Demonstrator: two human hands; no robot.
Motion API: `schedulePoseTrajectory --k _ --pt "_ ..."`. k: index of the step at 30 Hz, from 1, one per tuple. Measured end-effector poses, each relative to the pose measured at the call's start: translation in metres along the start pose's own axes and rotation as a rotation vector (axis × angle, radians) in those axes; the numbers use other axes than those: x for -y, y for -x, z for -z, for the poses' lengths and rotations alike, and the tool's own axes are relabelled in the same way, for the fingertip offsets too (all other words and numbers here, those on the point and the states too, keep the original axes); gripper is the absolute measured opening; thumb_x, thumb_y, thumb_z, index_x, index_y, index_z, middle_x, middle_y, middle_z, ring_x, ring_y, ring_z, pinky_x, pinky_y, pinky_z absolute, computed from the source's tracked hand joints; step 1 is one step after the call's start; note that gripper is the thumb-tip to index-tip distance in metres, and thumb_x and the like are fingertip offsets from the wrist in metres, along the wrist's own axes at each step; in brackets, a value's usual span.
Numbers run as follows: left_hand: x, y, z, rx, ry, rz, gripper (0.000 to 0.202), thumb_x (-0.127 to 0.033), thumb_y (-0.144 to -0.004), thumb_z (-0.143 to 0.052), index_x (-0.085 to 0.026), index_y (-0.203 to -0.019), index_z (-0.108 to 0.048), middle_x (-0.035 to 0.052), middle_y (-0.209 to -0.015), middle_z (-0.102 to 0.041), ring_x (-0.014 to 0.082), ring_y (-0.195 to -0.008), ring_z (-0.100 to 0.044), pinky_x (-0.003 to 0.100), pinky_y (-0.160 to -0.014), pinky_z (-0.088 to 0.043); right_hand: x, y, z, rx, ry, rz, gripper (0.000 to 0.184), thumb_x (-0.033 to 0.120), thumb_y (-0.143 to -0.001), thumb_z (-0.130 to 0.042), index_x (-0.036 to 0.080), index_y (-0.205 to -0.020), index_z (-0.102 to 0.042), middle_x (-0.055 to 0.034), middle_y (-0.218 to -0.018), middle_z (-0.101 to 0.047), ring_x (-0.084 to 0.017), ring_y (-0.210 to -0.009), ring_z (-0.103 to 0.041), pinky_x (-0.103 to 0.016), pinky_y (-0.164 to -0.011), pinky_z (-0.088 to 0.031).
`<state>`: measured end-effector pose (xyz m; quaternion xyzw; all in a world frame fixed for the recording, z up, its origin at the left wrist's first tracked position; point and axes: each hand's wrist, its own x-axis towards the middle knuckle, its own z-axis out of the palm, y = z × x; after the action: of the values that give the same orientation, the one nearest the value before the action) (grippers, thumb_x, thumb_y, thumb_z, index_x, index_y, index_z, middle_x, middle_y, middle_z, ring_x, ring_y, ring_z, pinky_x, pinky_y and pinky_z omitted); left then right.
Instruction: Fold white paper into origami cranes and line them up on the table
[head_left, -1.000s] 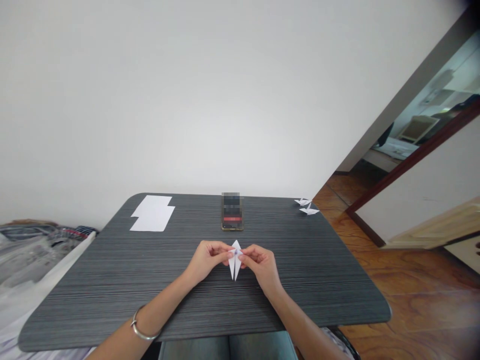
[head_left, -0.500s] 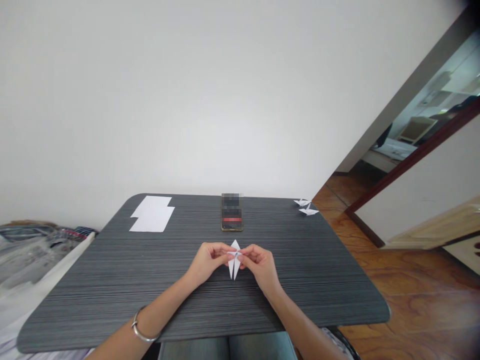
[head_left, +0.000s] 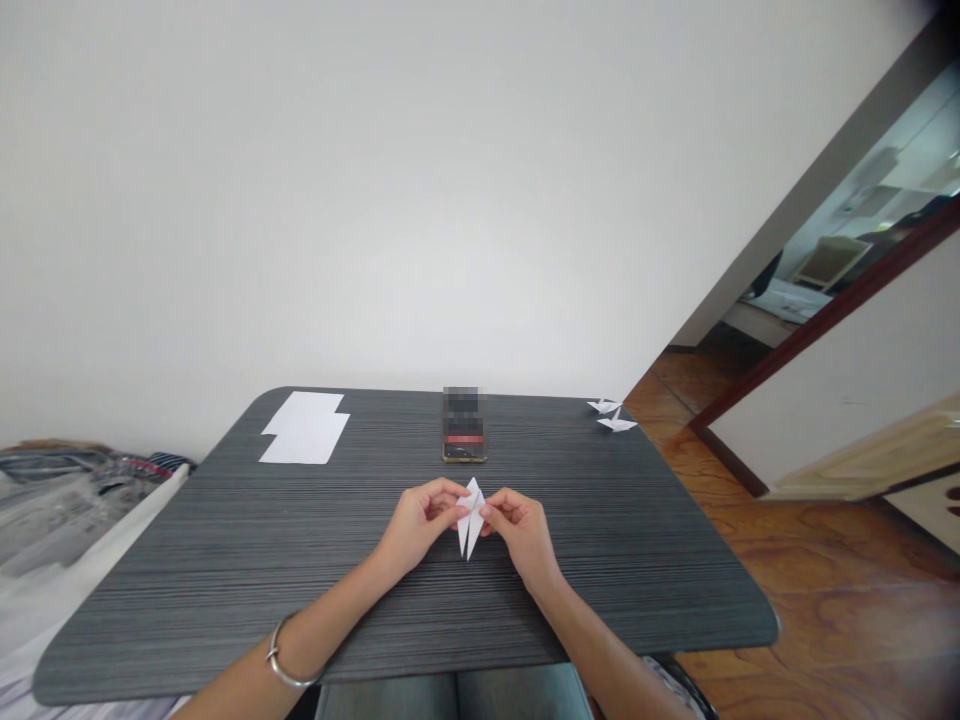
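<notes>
The folded paper (head_left: 470, 520) is white and thin, with a sharp tip on top and two long pointy legs hanging down. It sits just above the middle of the dark striped desk (head_left: 225, 560), between both hands. The left hand (head_left: 420, 520) pinches its left side with its fingertips. The right hand (head_left: 517, 525) pinches its right side. A phone (head_left: 464, 430) stands behind it. Flat white sheets (head_left: 306, 428) lie far left, and two small paper birds (head_left: 615, 415) rest far right.
</notes>
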<state>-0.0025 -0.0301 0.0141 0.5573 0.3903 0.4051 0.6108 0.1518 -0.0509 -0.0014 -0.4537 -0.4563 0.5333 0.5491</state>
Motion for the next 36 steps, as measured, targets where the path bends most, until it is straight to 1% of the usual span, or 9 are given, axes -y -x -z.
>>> schedulePoseTrajectory --k 3,8,13,18,22,26,30,33,36 --pt "-0.0019 0.0014 -0.0012 0.013 0.029 0.011 0.023 -0.026 -0.065 -0.069 -0.013 -0.082 -0.062 -0.0023 -0.057 -0.064 0.0102 -0.052 -0.057 0.021 -0.056 -0.045 -0.0006 0.0 0.0001 -0.018 -0.002 -0.007 0.018 0.031 -0.064 -0.07 0.016 -0.059 -0.061 0.0009 -0.05 -0.064 -0.011 -0.043 -0.055 -0.022 -0.045 -0.047" --pt "-0.0018 0.0005 -0.0004 0.046 0.063 0.052 0.019 -0.029 -0.063 -0.07 -0.012 -0.065 -0.062 0.0 -0.057 -0.066 0.0108 -0.052 -0.058 0.021 -0.055 -0.045 -0.0021 0.0006 0.0013 -0.018 0.01 -0.025 0.017 0.029 -0.063 -0.07 0.015 -0.058 -0.061 0.0015 -0.046 -0.061 -0.009 -0.04 -0.053 -0.02 -0.044 -0.044" --pt "0.0 -0.0023 0.0014 -0.027 0.027 0.039 0.02 -0.029 -0.066 -0.067 -0.011 -0.058 -0.064 -0.0009 -0.052 -0.063 0.0091 -0.049 -0.053 0.02 -0.054 -0.042 -0.0013 0.0007 0.001 -0.02 0.022 -0.03 0.018 0.03 -0.063 -0.071 0.016 -0.058 -0.06 0.0017 -0.046 -0.061 -0.01 -0.041 -0.053 -0.021 -0.045 -0.043" --pt "0.0008 -0.0021 -0.0016 -0.073 0.012 0.036 0.021 -0.03 -0.065 -0.067 -0.012 -0.055 -0.062 -0.002 -0.05 -0.061 0.0094 -0.048 -0.052 0.02 -0.052 -0.04 -0.0002 0.0009 0.0001 -0.02 0.056 -0.01 0.022 0.034 -0.068 -0.066 0.016 -0.058 -0.059 0.0017 -0.047 -0.06 -0.01 -0.041 -0.053 -0.022 -0.046 -0.044" --pt "0.0004 -0.0018 -0.0043 -0.078 0.073 0.047 0.023 -0.031 -0.062 -0.07 -0.013 -0.057 -0.058 -0.0017 -0.052 -0.062 0.0102 -0.049 -0.055 0.022 -0.053 -0.043 -0.0014 0.0005 -0.0004 -0.013 0.048 -0.012 0.024 0.037 -0.069 -0.066 0.016 -0.059 -0.058 0.0013 -0.05 -0.061 -0.01 -0.043 -0.054 -0.022 -0.046 -0.045" --pt "0.0011 -0.0019 -0.0048 -0.088 0.124 0.04 0.025 -0.03 -0.061 -0.072 -0.013 -0.067 -0.055 -0.0024 -0.052 -0.061 0.0093 -0.047 -0.054 0.021 -0.052 -0.042 -0.0009 0.0013 -0.0022 -0.018 0.031 -0.012 0.022 0.035 -0.069 -0.066 0.017 -0.062 -0.055 0.002 -0.05 -0.061 -0.01 -0.042 -0.053 -0.021 -0.045 -0.044" --pt "0.0014 -0.0008 -0.0055 -0.095 0.103 0.013 0.027 -0.029 -0.064 -0.07 -0.013 -0.078 -0.053 -0.0051 -0.05 -0.057 0.0083 -0.046 -0.052 0.02 -0.05 -0.04 0.0024 0.0037 -0.0059 -0.044 0.044 0.021 0.019 0.031 -0.07 -0.065 0.018 -0.073 -0.051 0.0032 -0.052 -0.062 -0.011 -0.042 -0.053 -0.022 -0.044 -0.043" --pt "0.001 -0.0001 -0.0064 -0.086 0.083 -0.01 0.028 -0.03 -0.066 -0.068 -0.013 -0.083 -0.052 -0.0064 -0.05 -0.054 0.0073 -0.047 -0.049 0.02 -0.051 -0.038 0.0045 0.0055 -0.0079 -0.045 0.059 0.06 0.019 0.026 -0.072 -0.063 0.02 -0.083 -0.049 0.0068 -0.05 -0.058 -0.011 -0.042 -0.053 -0.022 -0.046 -0.042" --pt "0.0012 -0.0005 -0.0065 -0.061 0.084 0.004 0.031 -0.03 -0.065 -0.069 -0.013 -0.086 -0.052 -0.0065 -0.053 -0.053 0.0073 -0.049 -0.049 0.02 -0.052 -0.037 0.005 0.0062 -0.008 -0.036 0.078 0.076 0.022 0.023 -0.072 -0.062 0.02 -0.088 -0.048 0.0087 -0.049 -0.054 -0.01 -0.043 -0.052 -0.021 -0.047 -0.042"
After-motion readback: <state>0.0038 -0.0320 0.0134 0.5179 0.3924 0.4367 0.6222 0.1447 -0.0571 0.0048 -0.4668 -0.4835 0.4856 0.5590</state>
